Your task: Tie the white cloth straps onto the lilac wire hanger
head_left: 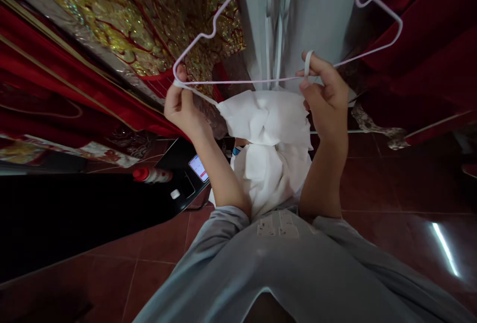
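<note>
A pale wire hanger (238, 82) hangs in front of me, its bottom bar running between my two hands. My left hand (181, 104) pinches a thin white strap against the hanger's left corner. My right hand (324, 92) is closed on the other white strap, looped over a finger by the bar's right part. A white garment (270, 139) hangs bunched below the bar, between my forearms. My grey sleeves fill the lower frame.
Red and gold embroidered fabric (122, 30) hangs at the left, dark red cloth (436, 49) at the right. A black table (82, 213) at the left carries a red-capped bottle (151, 175) and a phone (198, 167). Red floor tiles (391, 184) lie below.
</note>
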`<state>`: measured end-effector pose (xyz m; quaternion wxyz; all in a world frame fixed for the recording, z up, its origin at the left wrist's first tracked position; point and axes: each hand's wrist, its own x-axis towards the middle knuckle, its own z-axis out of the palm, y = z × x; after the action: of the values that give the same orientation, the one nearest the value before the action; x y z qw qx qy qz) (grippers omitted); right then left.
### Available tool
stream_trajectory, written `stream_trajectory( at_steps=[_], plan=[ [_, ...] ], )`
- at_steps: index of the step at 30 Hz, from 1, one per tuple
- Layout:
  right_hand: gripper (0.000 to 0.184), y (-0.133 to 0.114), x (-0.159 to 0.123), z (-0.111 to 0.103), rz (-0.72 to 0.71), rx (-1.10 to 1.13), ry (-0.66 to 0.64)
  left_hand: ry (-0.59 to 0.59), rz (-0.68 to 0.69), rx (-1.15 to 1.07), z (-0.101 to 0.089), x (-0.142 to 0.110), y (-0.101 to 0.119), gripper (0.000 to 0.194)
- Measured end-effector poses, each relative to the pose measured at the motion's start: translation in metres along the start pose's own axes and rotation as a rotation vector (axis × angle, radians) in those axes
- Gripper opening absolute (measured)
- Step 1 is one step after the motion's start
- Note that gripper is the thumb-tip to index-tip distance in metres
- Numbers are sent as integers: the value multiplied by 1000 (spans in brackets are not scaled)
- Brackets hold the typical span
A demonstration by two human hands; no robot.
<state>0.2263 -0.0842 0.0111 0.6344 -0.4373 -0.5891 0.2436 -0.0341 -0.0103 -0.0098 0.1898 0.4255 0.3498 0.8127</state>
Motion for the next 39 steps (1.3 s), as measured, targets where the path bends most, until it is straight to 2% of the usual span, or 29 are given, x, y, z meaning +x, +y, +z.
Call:
stream_trajectory(
  at_steps=[4, 8, 10, 12, 15, 18, 22, 28, 30, 33, 36, 39],
  plan=[
    [51, 2, 0, 0, -17, -29, -15, -37, 0, -19, -13, 14, 3, 29],
    [47, 6, 1, -1, -17, -70, 21, -99, -21, -132, -31, 19, 3, 31],
    [48, 6, 1, -2, -9, -99, 6, -141, -14, -162, -33, 21, 8, 31],
    [49, 6, 1, -1, -11, -103, -11, -160, -33, -116, -26, 25, 18, 31],
    [49, 7, 0, 2, -48, -62, -23, -204, -113, -39, -6, 32, 35, 29],
    [48, 9, 0, 3, -71, -59, -17, -366, -136, 15, 14, 40, 45, 32],
    [48, 8, 1, 3, -38, -128, -4, -594, -82, 179, 29, 50, 47, 45],
    [44, 4, 1, 1, -15, -149, 22, -750, 8, 238, 52, 58, 45, 46],
    [43, 4, 0, 1, -19, -138, 24, -746, -23, 250, 58, 58, 43, 47],
    [44, 4, -2, 2, -3, -127, 6, -630, -116, 196, 58, 54, 39, 47],
    [50, 6, -3, 4, -14, -103, 2, -456, -161, 125, 49, 42, 31, 48],
    [51, 6, -3, 7, -30, -99, 35, -224, -307, 2, 41, 15, 22, 38]
  ],
)
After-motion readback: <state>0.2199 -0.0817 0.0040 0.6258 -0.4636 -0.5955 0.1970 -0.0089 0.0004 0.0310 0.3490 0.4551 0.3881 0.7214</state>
